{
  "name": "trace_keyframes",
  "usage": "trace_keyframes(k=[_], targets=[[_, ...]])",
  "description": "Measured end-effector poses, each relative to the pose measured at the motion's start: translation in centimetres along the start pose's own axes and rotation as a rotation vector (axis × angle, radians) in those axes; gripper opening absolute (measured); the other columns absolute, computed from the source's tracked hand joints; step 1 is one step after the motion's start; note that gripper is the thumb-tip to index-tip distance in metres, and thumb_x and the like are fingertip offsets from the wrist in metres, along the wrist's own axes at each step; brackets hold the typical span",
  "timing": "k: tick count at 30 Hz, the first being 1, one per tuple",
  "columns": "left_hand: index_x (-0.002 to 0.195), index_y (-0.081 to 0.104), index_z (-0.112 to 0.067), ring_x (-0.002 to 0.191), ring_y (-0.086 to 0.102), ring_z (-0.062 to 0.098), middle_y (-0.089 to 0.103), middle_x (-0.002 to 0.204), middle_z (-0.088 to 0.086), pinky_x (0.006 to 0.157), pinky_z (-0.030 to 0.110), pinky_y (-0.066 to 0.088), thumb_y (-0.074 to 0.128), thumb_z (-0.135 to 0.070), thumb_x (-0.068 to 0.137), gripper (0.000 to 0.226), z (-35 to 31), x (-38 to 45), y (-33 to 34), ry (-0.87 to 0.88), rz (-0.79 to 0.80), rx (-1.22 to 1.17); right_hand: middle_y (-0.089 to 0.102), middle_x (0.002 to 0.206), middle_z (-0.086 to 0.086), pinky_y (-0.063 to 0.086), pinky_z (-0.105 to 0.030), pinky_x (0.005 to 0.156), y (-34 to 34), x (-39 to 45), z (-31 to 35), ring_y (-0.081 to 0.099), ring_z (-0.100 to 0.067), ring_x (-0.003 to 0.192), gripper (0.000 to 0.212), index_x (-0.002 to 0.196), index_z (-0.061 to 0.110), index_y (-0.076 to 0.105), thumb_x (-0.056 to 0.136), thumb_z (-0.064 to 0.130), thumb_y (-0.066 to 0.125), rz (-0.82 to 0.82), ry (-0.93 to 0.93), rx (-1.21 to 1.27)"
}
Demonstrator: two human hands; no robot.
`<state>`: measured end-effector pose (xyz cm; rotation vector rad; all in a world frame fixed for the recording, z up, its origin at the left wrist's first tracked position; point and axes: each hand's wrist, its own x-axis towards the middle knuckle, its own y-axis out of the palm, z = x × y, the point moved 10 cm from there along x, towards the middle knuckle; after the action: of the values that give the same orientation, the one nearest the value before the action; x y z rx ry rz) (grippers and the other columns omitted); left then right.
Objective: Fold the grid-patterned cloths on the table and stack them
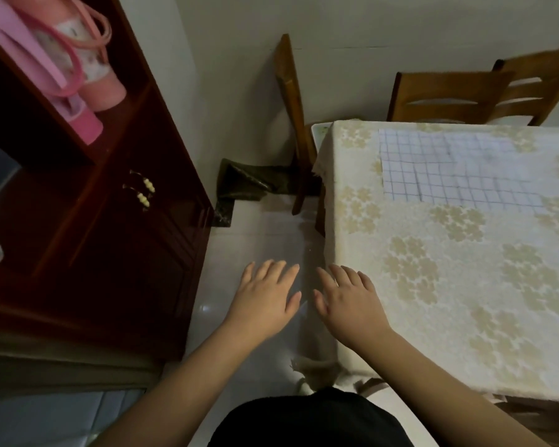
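Note:
White cloths with a blue grid pattern [449,166] lie flat on the far part of the table [449,285], which is covered with a cream floral tablecloth. The grid cloths overlap, and I cannot tell how many there are. My left hand [265,301] is held out over the floor to the left of the table, fingers straight and spread, holding nothing. My right hand [349,301] hovers at the table's left edge, fingers straight, also empty. Both hands are well short of the grid cloths.
A dark red cabinet [94,204] stands on the left with pink bags [78,66] on its shelf. Wooden chairs stand at the table's far left corner [294,124] and far side [449,98]. The floor [255,237] between cabinet and table is pale tile.

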<state>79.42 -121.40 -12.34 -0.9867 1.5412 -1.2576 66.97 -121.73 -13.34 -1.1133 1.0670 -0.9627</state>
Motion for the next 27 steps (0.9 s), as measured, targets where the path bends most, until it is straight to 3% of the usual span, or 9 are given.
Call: trace_keyframes(k=[4, 9, 13, 18, 21, 27], targets=[[0.153, 0.023, -0.025, 0.145, 0.023, 0.021, 0.030, 0.156, 0.001, 0.119, 0.045, 0.013, 0.027, -0.048, 0.101, 0.057, 0.6, 2.6, -0.5, 0.063, 0.022, 0.033, 0.063, 0.130, -0.009, 0.046, -0.046, 0.099, -0.5, 2.5, -0.2, 0.060, -0.027, 0.118, 0.061, 0.129, 0.020, 0.061, 0.090, 0.050, 0.024, -0.019, 0.029, 0.014], [0.153, 0.024, -0.026, 0.147, 0.020, 0.022, 0.027, 0.159, 0.003, 0.120, 0.047, 0.011, 0.024, -0.050, 0.100, 0.058, 2.8, 6.2, -0.8, 0.133, 0.044, 0.028, 0.035, 0.155, -0.003, 0.021, -0.042, 0.116, -0.8, 5.7, 0.6, 0.031, -0.023, 0.142, 0.079, 0.150, 0.026, 0.032, 0.085, 0.055, -0.002, 0.012, 0.068, 0.043], [0.154, 0.021, -0.027, 0.148, 0.015, 0.021, 0.022, 0.161, 0.001, 0.120, 0.045, 0.009, 0.022, -0.049, 0.102, 0.056, 4.8, 9.6, -1.5, 0.232, 0.055, -0.002, 0.030, 0.157, -0.003, 0.018, -0.041, 0.117, -0.9, 8.3, 0.5, 0.028, -0.023, 0.144, 0.059, 0.151, 0.026, 0.028, 0.098, 0.050, 0.019, 0.032, 0.174, 0.025], [0.153, 0.021, -0.027, 0.148, 0.015, 0.021, 0.023, 0.160, 0.001, 0.120, 0.044, 0.011, 0.022, -0.049, 0.102, 0.056, 8.8, 13.6, -3.6, 0.330, 0.023, -0.029, 0.047, 0.146, -0.005, 0.032, -0.044, 0.110, -2.9, 11.6, 2.0, 0.044, -0.026, 0.134, 0.068, 0.144, 0.021, 0.044, 0.089, 0.050, 0.015, -0.048, 0.344, 0.043], [0.153, 0.024, -0.026, 0.148, 0.018, 0.022, 0.027, 0.159, 0.002, 0.120, 0.045, 0.013, 0.019, -0.050, 0.099, 0.060, 10.5, 15.8, -4.7, 0.372, 0.007, 0.000, 0.039, 0.152, -0.004, 0.024, -0.042, 0.114, -3.5, 13.0, 3.1, 0.033, -0.024, 0.140, 0.056, 0.148, 0.023, 0.035, 0.098, 0.046, 0.028, -0.043, 0.393, 0.050], [0.151, 0.030, -0.026, 0.146, 0.022, 0.022, 0.032, 0.157, 0.002, 0.119, 0.047, 0.016, -0.001, -0.055, 0.085, 0.079, 10.5, 19.4, -6.4, 0.495, -0.005, 0.034, 0.033, 0.155, -0.004, 0.017, -0.042, 0.116, -4.3, 14.2, 2.7, 0.027, -0.024, 0.143, 0.057, 0.151, 0.024, 0.030, 0.099, 0.048, 0.025, -0.042, 0.517, 0.054]])
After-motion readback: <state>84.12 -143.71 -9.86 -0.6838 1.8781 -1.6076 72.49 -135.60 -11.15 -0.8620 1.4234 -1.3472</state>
